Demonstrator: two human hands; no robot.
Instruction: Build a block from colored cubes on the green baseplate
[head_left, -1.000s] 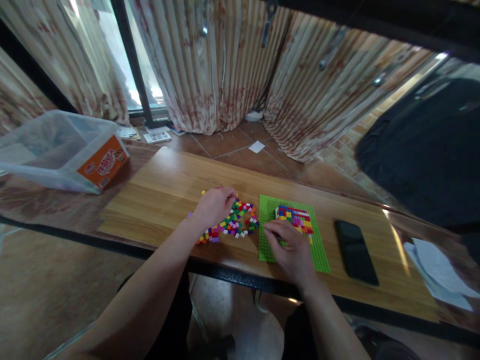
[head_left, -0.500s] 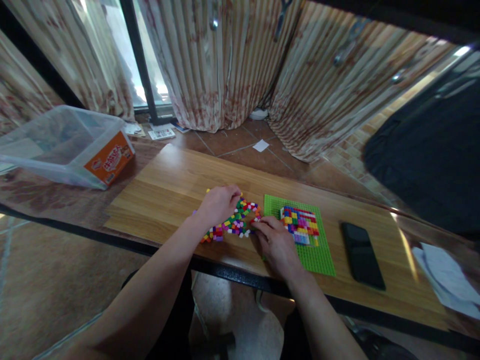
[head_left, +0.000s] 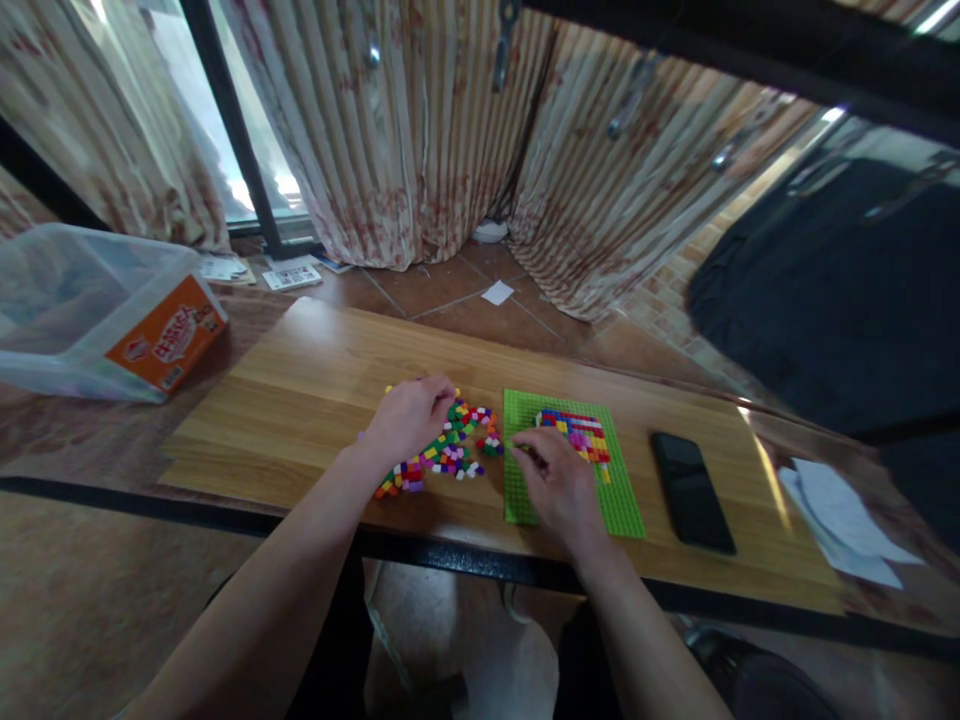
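My left hand (head_left: 411, 420) rests over the left part of a pile of small coloured toy bricks (head_left: 454, 455), its fingers curled together; whether they hold anything is hidden. Above the left side of a green studded baseplate (head_left: 622, 505), my right hand (head_left: 559, 485) has thumb and forefinger pinched. Anything between those fingertips is too small to make out. A block of multicoloured bricks (head_left: 581, 432) sits on the baseplate, just beyond the right hand, which covers its near left part.
On the wooden board (head_left: 300, 370), a black phone (head_left: 691, 490) lies right of the baseplate. White papers (head_left: 847, 520) are at the far right. A clear plastic bin (head_left: 97, 300) with an orange label stands at the left. Curtains (head_left: 420, 130) hang behind.
My right hand went from the baseplate to the pile's right edge, then back over the baseplate's left side, now pinched. My left hand stays over the pile. The camera view has shifted.
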